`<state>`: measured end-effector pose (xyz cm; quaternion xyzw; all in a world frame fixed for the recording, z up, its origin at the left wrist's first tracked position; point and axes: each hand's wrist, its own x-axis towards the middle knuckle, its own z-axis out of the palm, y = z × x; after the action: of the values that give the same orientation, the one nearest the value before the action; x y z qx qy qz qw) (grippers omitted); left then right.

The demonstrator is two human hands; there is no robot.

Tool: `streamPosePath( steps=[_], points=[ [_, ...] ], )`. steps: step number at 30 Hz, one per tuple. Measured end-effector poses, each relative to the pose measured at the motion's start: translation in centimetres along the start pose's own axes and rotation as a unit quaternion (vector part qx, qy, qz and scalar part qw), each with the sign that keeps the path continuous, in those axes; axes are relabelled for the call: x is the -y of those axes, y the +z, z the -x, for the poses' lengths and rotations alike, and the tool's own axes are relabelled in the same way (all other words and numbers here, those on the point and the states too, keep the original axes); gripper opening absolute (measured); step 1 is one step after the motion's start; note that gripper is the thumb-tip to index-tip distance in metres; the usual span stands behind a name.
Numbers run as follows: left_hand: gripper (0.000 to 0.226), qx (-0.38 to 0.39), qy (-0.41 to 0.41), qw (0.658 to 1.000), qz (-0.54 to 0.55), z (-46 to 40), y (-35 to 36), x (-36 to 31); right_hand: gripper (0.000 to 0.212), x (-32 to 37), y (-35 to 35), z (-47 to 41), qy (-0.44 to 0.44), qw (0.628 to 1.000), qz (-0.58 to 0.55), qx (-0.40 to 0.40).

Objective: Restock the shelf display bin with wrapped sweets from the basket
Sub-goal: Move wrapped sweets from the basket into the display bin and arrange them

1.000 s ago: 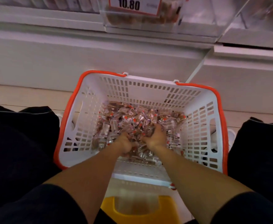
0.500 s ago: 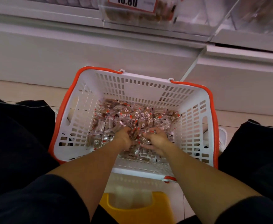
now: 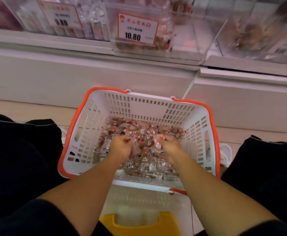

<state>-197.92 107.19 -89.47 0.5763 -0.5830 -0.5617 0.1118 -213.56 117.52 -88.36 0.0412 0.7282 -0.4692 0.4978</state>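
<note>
A yellow plastic stool (image 3: 139,223) stands on the pale tiled floor (image 3: 28,109) at the near edge of the view. On the white shelf (image 3: 54,41) above, a clear bin of pale stick-shaped packets (image 3: 91,26) carries a red-bordered price card reading 9.80 (image 3: 61,17). At the shelf's right end stands a blurred clear bin of brownish goods (image 3: 258,31).

A red-bordered price card (image 3: 137,28) on the front of a clear shelf display bin (image 3: 158,46) reads "10.80"; a blurred card (image 3: 61,16) on the neighbouring bin to its left appears to read "9.80"; the cards' smaller print and the sweets' wrappers are illegible.
</note>
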Motion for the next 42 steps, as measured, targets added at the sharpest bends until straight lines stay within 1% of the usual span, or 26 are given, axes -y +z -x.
streamPosePath(
  steps=[2, 4, 5, 7, 8, 9, 10, 12, 13, 15, 17, 19, 20, 22, 25, 27, 29, 31, 32, 34, 36, 38, 40, 42],
  points=[
    [0.010, -0.006, -0.002, 0.998, 0.058, -0.4, -0.6, -0.6, 0.054, 1.7, -0.5, 0.4, 0.026, 0.992, -0.109, 0.055],
    [0.012, -0.004, 0.000, 0.994, 0.107, -0.8, -1.2, -1.3, 0.039, 3.2, -1.1, 0.8, 0.032, 0.974, -0.195, 0.113],
    [0.016, 0.016, 0.001, 0.992, 0.128, -0.9, -1.6, -1.7, 0.028, 3.7, -1.4, 1.1, 0.035, 0.965, -0.219, 0.139],
    [0.027, 0.103, 0.005, 0.982, 0.160, -0.9, -2.0, -2.6, 0.012, 4.4, -1.6, 2.0, 0.043, 0.957, -0.222, 0.182],
    [0.030, 0.148, 0.009, 0.977, 0.156, -0.8, -1.9, -3.0, 0.010, 4.4, -1.5, 2.5, 0.043, 0.955, -0.213, 0.202],
    [0.028, 0.182, 0.013, 0.972, 0.149, -0.7, -1.8, -3.4, 0.012, 4.4, -1.2, 2.8, 0.041, 0.954, -0.204, 0.216],
    [0.022, 0.200, 0.017, 0.968, 0.148, -0.6, -1.6, -3.6, 0.015, 4.3, -0.9, 3.1, 0.039, 0.955, -0.195, 0.221],
    [0.007, 0.204, 0.011, 0.962, 0.179, -0.7, -1.2, -3.6, 0.024, 4.2, -0.5, 3.5, 0.035, 0.962, -0.172, 0.208],
    [0.008, 0.201, 0.007, 0.961, 0.189, -0.7, -1.1, -3.6, 0.029, 4.2, -0.5, 3.6, 0.034, 0.967, -0.158, 0.199],
    [0.009, 0.191, 0.010, 0.964, 0.185, -0.3, -1.1, -4.0, 0.036, 4.4, -0.5, 3.7, 0.030, 0.972, -0.139, 0.189],
    [0.014, 0.161, 0.013, 0.967, 0.199, 0.3, -1.0, -4.9, 0.040, 4.4, -0.5, 3.8, 0.027, 0.973, -0.124, 0.192],
    [0.024, 0.120, -0.009, 0.965, 0.233, 0.6, -0.5, -5.7, 0.042, 4.4, -0.2, 4.0, 0.022, 0.976, -0.110, 0.189],
    [0.025, 0.113, -0.028, 0.961, 0.250, 0.8, -0.3, -6.1, 0.044, 4.3, -0.1, 4.0, 0.020, 0.977, -0.108, 0.183],
    [0.025, 0.125, -0.063, 0.954, 0.263, 1.2, 0.1, -6.5, 0.046, 4.2, 0.2, 4.0, 0.014, 0.979, -0.106, 0.171],
    [0.040, 0.163, -0.090, 0.942, 0.279, 1.9, 0.5, -6.7, 0.050, 4.0, 0.9, 4.0, 0.006, 0.984, -0.101, 0.150],
    [0.044, 0.215, -0.070, 0.933, 0.280, 2.2, 0.5, -6.7, 0.051, 4.0, 1.5, 4.0, 0.003, 0.986, -0.100, 0.135],
    [0.034, 0.243, -0.043, 0.932, 0.267, 2.3, 0.6, -6.6, 0.044, 4.2, 1.9, 4.1, -0.002, 0.984, -0.108, 0.145],
    [0.034, 0.217, -0.041, 0.938, 0.266, 2.0, 0.6, -6.4, 0.032, 4.5, 2.1, 4.4, -0.010, 0.979, -0.116, 0.169],
    [0.034, 0.201, -0.046, 0.941, 0.270, 1.7, 0.5, -6.3, 0.029, 4.6, 2.0, 4.5, -0.013, 0.977, -0.119, 0.176],
    [0.028, 0.188, -0.064, 0.936, 0.289, 1.4, 0.3, -6.1, 0.029, 4.9, 1.8, 4.5, -0.015, 0.978, -0.123, 0.167],
    [0.031, 0.187, -0.079, 0.937, 0.283, 1.3, 0.1, -6.0, 0.029, 5.2, 1.6, 4.4, -0.012, 0.981, -0.124, 0.146],
    [0.034, 0.210, -0.090, 0.933, 0.277, 1.4, 0.0, -6.0, 0.029, 5.3, 1.4, 4.1, -0.009, 0.986, -0.111, 0.126],
    [0.039, 0.255, -0.102, 0.915, 0.294, 1.7, 0.2, -6.2, 0.029, 5.3, 1.5, 4.0, -0.010, 0.987, -0.109, 0.116],
    [0.046, 0.266, -0.110, 0.909, 0.301, 1.9, 0.3, -6.4, 0.029, 5.1, 1.6, 3.9, -0.024, 0.989, -0.098, 0.105]
  ],
)
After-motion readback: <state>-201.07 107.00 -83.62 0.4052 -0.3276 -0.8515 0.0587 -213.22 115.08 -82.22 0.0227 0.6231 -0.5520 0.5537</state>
